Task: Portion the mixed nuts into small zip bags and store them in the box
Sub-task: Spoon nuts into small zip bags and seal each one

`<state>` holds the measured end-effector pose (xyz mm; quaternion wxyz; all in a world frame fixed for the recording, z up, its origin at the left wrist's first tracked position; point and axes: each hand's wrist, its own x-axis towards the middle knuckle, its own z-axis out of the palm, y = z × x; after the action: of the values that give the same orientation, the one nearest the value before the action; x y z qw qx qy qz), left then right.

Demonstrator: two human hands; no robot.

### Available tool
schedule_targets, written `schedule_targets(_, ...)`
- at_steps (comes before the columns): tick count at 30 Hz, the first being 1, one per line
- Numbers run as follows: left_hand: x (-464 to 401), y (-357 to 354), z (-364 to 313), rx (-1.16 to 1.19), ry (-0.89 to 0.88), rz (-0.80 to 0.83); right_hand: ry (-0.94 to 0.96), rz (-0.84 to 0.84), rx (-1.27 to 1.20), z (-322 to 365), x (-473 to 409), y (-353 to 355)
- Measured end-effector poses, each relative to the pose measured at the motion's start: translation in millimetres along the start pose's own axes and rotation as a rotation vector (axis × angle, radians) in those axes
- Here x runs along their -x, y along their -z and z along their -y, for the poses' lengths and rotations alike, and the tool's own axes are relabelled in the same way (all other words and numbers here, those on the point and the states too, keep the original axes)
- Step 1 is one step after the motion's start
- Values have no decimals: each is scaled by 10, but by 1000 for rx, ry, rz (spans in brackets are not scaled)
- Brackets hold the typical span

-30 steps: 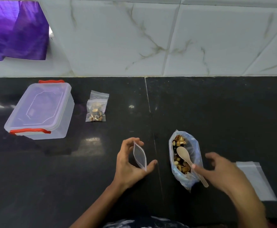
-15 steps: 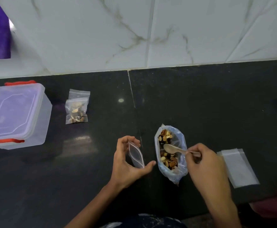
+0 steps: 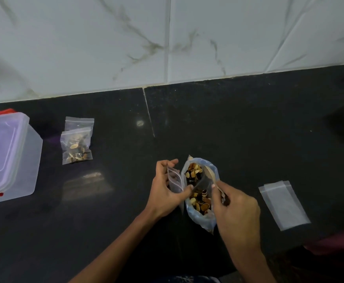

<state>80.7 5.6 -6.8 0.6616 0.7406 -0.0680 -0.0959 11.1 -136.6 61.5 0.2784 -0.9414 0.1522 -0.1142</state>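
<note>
An open blue-tinted plastic bag of mixed nuts (image 3: 199, 218) stands on the black counter near the front centre. My left hand (image 3: 165, 190) holds a small clear zip bag (image 3: 175, 180) upright just left of it, mouth held apart by thumb and fingers. My right hand (image 3: 235, 207) grips the handle of a wooden spoon (image 3: 210, 173) whose bowl sits inside the nut bag, partly blurred. A filled small zip bag (image 3: 76, 147) lies on the counter at the left. The clear lidded box with red clips (image 3: 7, 158) stands at the far left edge.
Flat empty zip bags (image 3: 283, 204) lie on the counter to the right of my right hand. A marble-tiled wall (image 3: 167, 37) rises behind the counter. A reddish cloth edge (image 3: 334, 242) shows at the bottom right.
My right hand took hold of the spoon and moved it within the nut bag. My left hand brought the small zip bag closer to the nut bag. The view shifted right.
</note>
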Motion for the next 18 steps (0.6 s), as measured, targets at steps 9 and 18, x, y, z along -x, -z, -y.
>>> schedule_targets(9, -101, -1, -21, 23, 41, 85, 288, 21, 71, -194, -80, -190)
schedule_targets(18, -46, -57, -30, 47, 70, 19, 138, 1, -33, -207, -27, -119)
